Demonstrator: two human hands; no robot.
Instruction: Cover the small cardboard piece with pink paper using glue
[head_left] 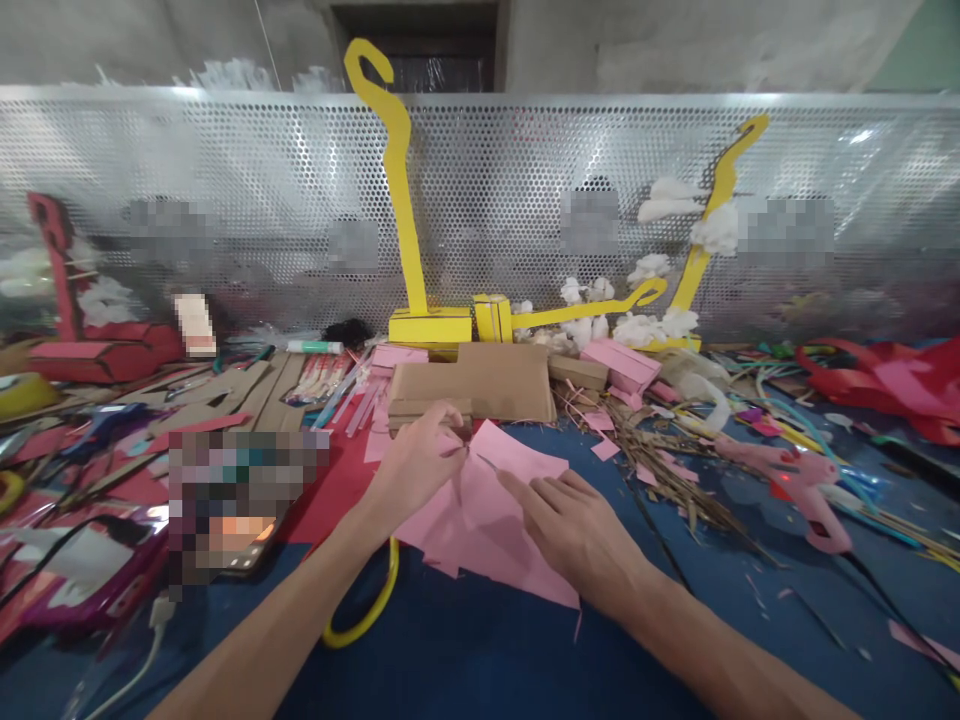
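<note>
Over the blue tabletop, my left hand (424, 465) pinches the upper left edge of a sheet of pink paper (517, 545). The sheet looks partly cut, with a loose strip near those fingers. My right hand (562, 515) is closed around a thin pointed blade (486, 461), whose tip lies over the paper close to the left fingertips. Its handle is hidden in the palm, so I cannot tell what kind of cutter it is. Below my left wrist, part of a yellow ring (367, 610) shows. Just behind the hands stands a brown cardboard piece (510, 375).
A pink glue gun (806, 485) with its cord lies at right beside dry twigs (690, 490). Left are a phone (247, 560), cardboard strips (262, 405) and red paper (330, 490). Yellow hooked stands (405, 220) rise before a perforated metal panel (487, 200).
</note>
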